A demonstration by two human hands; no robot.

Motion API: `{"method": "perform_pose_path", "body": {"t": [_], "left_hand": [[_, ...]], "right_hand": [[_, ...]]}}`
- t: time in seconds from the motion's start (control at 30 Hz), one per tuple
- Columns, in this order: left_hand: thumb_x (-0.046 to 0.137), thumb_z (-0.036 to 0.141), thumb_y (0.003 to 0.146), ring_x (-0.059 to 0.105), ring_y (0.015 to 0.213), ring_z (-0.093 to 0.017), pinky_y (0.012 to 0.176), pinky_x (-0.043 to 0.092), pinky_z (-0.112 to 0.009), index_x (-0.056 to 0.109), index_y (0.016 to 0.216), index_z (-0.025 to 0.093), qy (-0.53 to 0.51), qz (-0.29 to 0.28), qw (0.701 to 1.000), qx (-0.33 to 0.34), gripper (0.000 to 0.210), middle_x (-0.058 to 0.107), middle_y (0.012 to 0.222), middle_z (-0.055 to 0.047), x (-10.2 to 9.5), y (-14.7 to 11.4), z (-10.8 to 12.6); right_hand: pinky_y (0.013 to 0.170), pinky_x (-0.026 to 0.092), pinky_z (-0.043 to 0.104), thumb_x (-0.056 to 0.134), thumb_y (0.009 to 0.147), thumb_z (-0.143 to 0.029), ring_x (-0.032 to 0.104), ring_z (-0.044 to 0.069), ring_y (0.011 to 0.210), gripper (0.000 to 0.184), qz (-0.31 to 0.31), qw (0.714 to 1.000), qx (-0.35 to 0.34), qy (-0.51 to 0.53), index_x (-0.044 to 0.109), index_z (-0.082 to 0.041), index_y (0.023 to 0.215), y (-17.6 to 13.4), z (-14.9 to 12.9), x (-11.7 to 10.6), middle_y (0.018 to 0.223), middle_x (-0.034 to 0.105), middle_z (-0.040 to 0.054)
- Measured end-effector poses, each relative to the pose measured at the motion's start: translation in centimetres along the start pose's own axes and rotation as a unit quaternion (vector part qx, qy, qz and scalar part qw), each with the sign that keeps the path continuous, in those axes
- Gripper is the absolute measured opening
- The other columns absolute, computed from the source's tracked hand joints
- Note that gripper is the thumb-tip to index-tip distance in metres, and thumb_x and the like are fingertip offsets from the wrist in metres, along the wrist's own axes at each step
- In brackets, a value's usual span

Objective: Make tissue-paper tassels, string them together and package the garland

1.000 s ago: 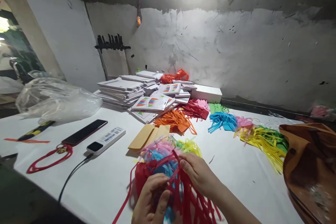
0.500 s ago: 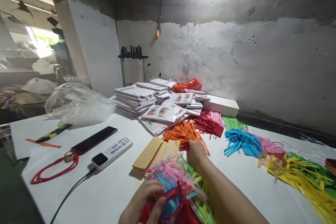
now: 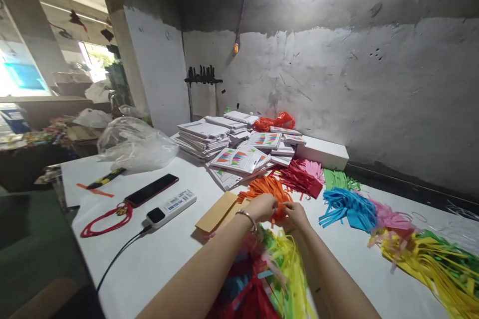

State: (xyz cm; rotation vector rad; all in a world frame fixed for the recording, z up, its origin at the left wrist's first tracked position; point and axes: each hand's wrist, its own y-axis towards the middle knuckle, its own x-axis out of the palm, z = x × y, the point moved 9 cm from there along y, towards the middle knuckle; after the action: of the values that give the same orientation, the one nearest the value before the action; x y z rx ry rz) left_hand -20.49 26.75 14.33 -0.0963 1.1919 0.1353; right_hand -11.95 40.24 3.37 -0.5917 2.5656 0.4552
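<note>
At the near edge of the orange paper tassels, my left hand reaches in with fingers closed on orange strips. Close beside it on the right, my right hand pinches the same orange tassel; its fingertips almost meet the left ones. Below my forearms lies a heap of tassels: yellow ones, red ones, plus pink and blue strips partly hidden by my left arm. A tan paper envelope lies left of my left hand.
Stacked white packets and printed packets stand behind. Blue tassels and long yellow tassels lie right. On the left are a phone, a white power bank with a cable, a cutter and a plastic bag.
My left hand has left the near multicoloured heap and moved forward to the orange tassels, joining my right hand. My right hand has shifted slightly right. The camera view has turned left.
</note>
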Motion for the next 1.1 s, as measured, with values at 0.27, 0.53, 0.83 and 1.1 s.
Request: {"method": "perform_pose_path", "body": {"t": [0.27,0.53,0.83,1.1], "left_hand": [[0.061,0.033,0.097,0.064,0.105,-0.023,0.090,0.056,-0.044,0.062,0.120,0.017,0.007,-0.018,1.000,-0.010,0.028,0.063,0.123,-0.009,4.1,5.2,-3.8],[0.061,0.034,0.097,0.067,0.095,-0.021,0.082,0.058,-0.040,0.063,0.116,0.015,-0.025,-0.065,0.997,0.019,0.027,0.067,0.113,-0.007,5.5,6.4,-5.8],[0.061,0.032,0.097,0.065,0.102,-0.022,0.089,0.056,-0.044,0.064,0.115,0.016,-0.029,0.029,0.997,0.061,0.025,0.066,0.118,-0.008,2.3,7.2,-5.8],[0.061,0.031,0.097,0.066,0.101,-0.021,0.089,0.056,-0.043,0.065,0.111,0.016,-0.031,0.061,0.991,0.114,0.021,0.067,0.114,-0.008,1.9,6.4,-4.5]], "right_hand": [[0.084,0.056,0.040,0.062,0.097,-0.035,0.065,0.020,0.097,0.026,0.063,0.991,-0.093,-0.071,0.062,-0.017,0.116,-1.5,-1.5,-1.1,0.116,0.064,0.0064],[0.100,0.046,0.047,0.069,0.091,-0.032,0.057,0.023,0.114,0.015,-0.005,0.962,-0.216,-0.167,0.067,-0.017,0.092,-3.0,-4.4,1.8,0.125,0.062,0.0066],[0.084,0.055,0.037,0.061,0.098,-0.036,0.065,0.016,0.088,0.019,0.020,0.964,-0.150,-0.217,0.066,-0.018,0.097,-0.9,-1.4,2.5,0.101,0.067,0.0033],[0.088,0.053,0.041,0.064,0.096,-0.037,0.065,0.019,0.095,0.021,-0.004,0.959,-0.142,-0.245,0.066,-0.016,0.100,-1.1,-2.1,2.6,0.105,0.067,0.0041]]}}
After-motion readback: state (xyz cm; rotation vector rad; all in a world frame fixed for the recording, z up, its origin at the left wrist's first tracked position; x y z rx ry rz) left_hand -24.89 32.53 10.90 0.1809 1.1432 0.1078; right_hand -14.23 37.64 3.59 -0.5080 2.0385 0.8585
